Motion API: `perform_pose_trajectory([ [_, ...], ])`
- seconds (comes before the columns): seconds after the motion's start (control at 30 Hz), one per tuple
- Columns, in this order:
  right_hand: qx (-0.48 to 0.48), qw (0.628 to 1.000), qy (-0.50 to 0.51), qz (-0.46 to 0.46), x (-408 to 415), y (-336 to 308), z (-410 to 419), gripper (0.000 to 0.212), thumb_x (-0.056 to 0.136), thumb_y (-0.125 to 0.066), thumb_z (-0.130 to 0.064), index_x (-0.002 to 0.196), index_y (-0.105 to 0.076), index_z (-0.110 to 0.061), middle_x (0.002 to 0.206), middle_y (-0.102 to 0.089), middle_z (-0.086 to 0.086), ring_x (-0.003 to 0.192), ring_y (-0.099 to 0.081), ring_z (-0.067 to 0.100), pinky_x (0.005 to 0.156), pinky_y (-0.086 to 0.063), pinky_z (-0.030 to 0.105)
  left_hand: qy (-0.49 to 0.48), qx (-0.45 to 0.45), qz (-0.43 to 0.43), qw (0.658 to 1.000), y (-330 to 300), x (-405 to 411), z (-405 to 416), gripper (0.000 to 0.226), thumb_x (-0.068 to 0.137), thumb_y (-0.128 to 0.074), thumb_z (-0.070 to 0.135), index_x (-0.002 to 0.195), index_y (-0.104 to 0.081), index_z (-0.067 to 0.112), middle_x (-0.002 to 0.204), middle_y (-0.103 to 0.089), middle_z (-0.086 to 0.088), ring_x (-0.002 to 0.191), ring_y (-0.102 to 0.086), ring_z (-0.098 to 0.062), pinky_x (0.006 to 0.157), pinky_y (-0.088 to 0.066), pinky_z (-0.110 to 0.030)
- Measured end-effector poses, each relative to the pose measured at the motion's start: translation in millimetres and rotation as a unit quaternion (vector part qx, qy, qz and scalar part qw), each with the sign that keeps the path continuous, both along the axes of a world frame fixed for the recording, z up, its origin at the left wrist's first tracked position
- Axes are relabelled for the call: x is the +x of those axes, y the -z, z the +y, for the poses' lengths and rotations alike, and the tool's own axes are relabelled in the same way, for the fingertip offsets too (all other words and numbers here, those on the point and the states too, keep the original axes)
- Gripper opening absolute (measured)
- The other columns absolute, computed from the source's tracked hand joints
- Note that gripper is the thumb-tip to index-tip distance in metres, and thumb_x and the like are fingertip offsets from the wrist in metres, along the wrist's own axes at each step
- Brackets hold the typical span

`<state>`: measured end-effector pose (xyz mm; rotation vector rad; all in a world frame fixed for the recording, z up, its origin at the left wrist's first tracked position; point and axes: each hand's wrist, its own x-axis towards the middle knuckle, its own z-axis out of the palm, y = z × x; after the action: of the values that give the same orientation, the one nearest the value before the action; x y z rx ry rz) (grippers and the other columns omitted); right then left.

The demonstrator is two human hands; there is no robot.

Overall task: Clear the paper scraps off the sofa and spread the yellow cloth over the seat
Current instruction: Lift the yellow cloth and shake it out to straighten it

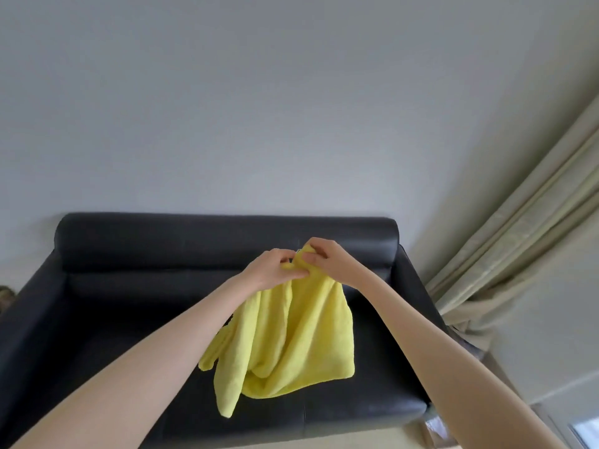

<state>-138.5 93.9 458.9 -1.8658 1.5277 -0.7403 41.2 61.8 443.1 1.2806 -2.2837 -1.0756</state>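
Observation:
A yellow cloth hangs bunched in the air above the black leather sofa. My left hand and my right hand pinch its top edge close together, almost touching, in front of the backrest. The cloth's lower folds droop toward the middle of the seat. No paper scraps show on the visible seat; my arms and the cloth hide part of it.
A plain white wall rises behind the sofa. Beige curtains hang at the right, close to the sofa's right armrest. A pale floor strip runs along the sofa's front edge.

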Motion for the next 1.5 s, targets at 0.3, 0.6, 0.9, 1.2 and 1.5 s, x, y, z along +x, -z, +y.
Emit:
perform_pose_trajectory([
  [0.3, 0.104, 0.987, 0.079, -0.091, -38, 20, 34, 0.038, 0.071, -0.079, -0.040, 0.099, -0.063, -0.018, 0.082, -0.064, -0.009, 0.073, -0.057, 0.006, 0.067, -0.043, 0.020, 0.064, -0.077, 0.034, 0.994, 16, -32, 1, 0.017, 0.089, -0.058, 0.044, 0.082, -0.061, 0.029, 0.085, -0.047, 0.010, 0.076, -0.051, -0.009, 0.069, -0.040, -0.030],
  [0.6, 0.271, 0.959, 0.036, 0.078, -51, 89, 70, 0.050, 0.075, -0.075, -0.043, 0.117, -0.062, -0.021, 0.115, -0.066, -0.004, 0.110, -0.058, 0.021, 0.103, -0.040, 0.039, 0.086, -0.100, 0.068, 0.989, 21, -24, -1, 0.004, 0.093, -0.056, 0.031, 0.091, -0.060, 0.030, 0.101, -0.051, 0.020, 0.094, -0.055, -0.007, 0.085, -0.047, -0.037],
  [0.9, 0.319, 0.935, 0.035, 0.149, -55, 120, 97, 0.051, 0.075, -0.069, -0.045, 0.117, -0.061, -0.017, 0.115, -0.064, 0.002, 0.113, -0.056, 0.027, 0.099, -0.044, 0.042, 0.017, -0.109, -0.011, 0.994, -4, 54, -46, 0.006, 0.093, -0.053, 0.037, 0.092, -0.058, 0.040, 0.096, -0.064, 0.016, 0.092, -0.060, -0.011, 0.082, -0.045, -0.037],
  [1.2, 0.299, 0.953, 0.055, 0.012, -13, 116, 75, 0.027, 0.083, -0.062, -0.030, 0.108, -0.064, -0.020, 0.104, -0.066, -0.004, 0.103, -0.063, 0.020, 0.096, -0.050, 0.037, -0.084, -0.169, -0.039, 0.981, -23, 80, -70, 0.012, 0.097, -0.044, 0.032, 0.096, -0.054, 0.027, 0.089, -0.063, -0.002, 0.084, -0.058, -0.026, 0.072, -0.045, -0.041],
  [1.5, 0.291, 0.949, 0.125, 0.007, -12, 134, 81, 0.021, 0.092, -0.051, -0.031, 0.104, -0.064, -0.018, 0.103, -0.065, 0.000, 0.096, -0.060, 0.019, 0.085, -0.046, 0.030, -0.233, -0.202, 0.019, 0.951, -29, 85, -66, 0.017, 0.096, -0.040, 0.028, 0.102, -0.054, 0.019, 0.083, -0.059, -0.005, 0.076, -0.054, -0.028, 0.063, -0.039, -0.035],
])
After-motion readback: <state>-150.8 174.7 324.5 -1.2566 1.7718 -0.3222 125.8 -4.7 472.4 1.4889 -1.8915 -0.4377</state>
